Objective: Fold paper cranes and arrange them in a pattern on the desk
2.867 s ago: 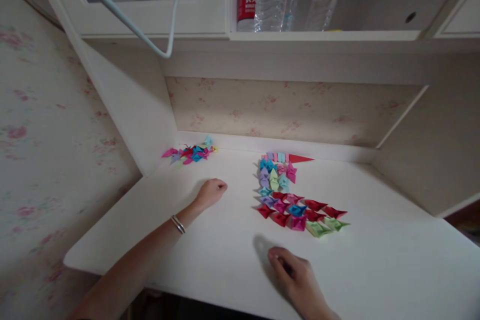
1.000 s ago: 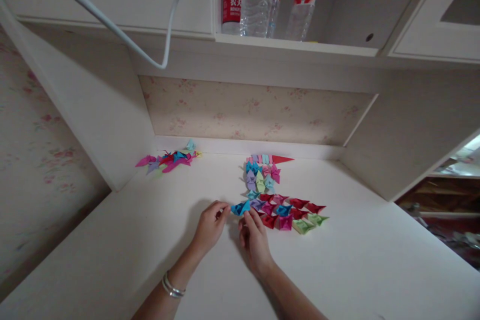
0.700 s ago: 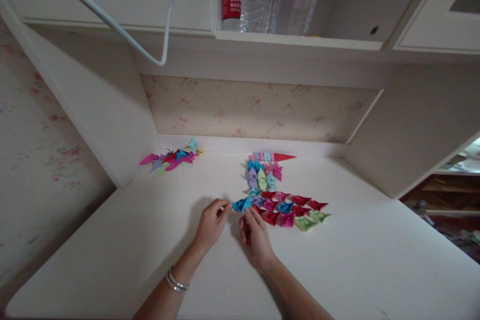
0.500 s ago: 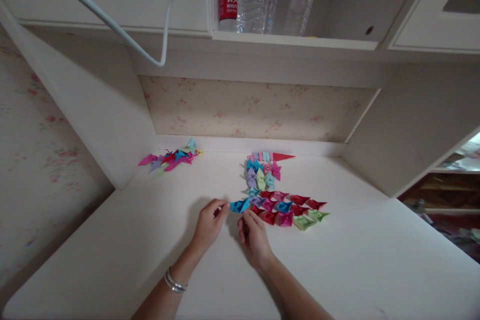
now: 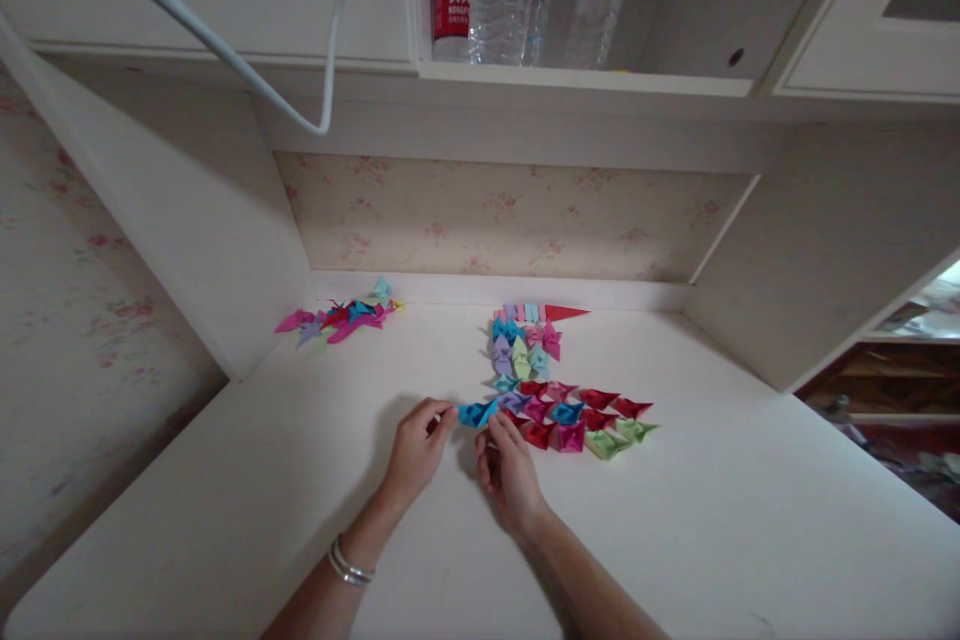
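Observation:
A small blue folded-paper boat (image 5: 477, 413) is held between my two hands above the white desk. My left hand (image 5: 420, 445) pinches its left tip between thumb and fingers. The fingers of my right hand (image 5: 511, 468) grip its right end from below. Just to the right lie rows of folded-paper boats (image 5: 570, 435) in red, pink, purple, blue and green. Behind them sit several other folded-paper pieces (image 5: 520, 356) in blue, purple, green and pink. Farther back is a line of small pastel pieces (image 5: 521, 313) ending in a red paper point (image 5: 566, 314).
A loose heap of colourful folded paper (image 5: 345, 315) lies at the desk's back left. Cabinet side panels (image 5: 810, 250) flank the desk (image 5: 697, 520). Overhead, plastic bottles (image 5: 502, 0) stand on an open shelf, and a white curved cable or tube (image 5: 225, 50) hangs at upper left.
Both hands keep their hold on the blue paper boat, which has barely shifted. The camera view has moved very slightly.

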The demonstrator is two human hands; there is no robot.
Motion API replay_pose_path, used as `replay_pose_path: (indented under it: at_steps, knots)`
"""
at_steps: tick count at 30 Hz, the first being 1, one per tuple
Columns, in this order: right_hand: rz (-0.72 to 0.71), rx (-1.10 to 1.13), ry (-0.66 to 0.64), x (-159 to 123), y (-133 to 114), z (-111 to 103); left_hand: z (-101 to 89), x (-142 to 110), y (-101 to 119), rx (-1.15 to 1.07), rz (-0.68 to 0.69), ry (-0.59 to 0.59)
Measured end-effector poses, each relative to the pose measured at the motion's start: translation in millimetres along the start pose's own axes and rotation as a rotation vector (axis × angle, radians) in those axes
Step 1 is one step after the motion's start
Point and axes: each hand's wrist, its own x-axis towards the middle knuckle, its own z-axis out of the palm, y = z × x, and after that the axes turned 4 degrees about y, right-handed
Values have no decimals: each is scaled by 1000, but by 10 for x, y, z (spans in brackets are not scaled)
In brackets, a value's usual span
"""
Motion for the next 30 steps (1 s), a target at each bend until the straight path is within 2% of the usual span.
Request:
replay_pose_path:
  at_steps: [6, 10, 14, 17, 21, 26, 30]
  knots:
    - [8, -22, -7, 14, 17, -32, -14, -3, 0, 6, -10, 4]
    - [-117, -186, 55, -10, -51, -74, -21, 0, 14, 21, 44, -10]
    - [-182, -362, 13, -89, -166, -172, -10, -25, 38, 40, 102, -88]
    - [-214, -469, 1, -182, -284, -318, 12, -61, 48, 9, 95, -209]
    - [-277, -509, 93, -339, -583, -674, 39, -99, 52, -35, -11, -355]
    - [-330, -484, 253, -491, -1088, -1324, 67, -107, 48, 17, -37, -413]
    - [-321, -488, 371, -510, -1380, -1809, 93, -104, 32, 82, -12, -428]
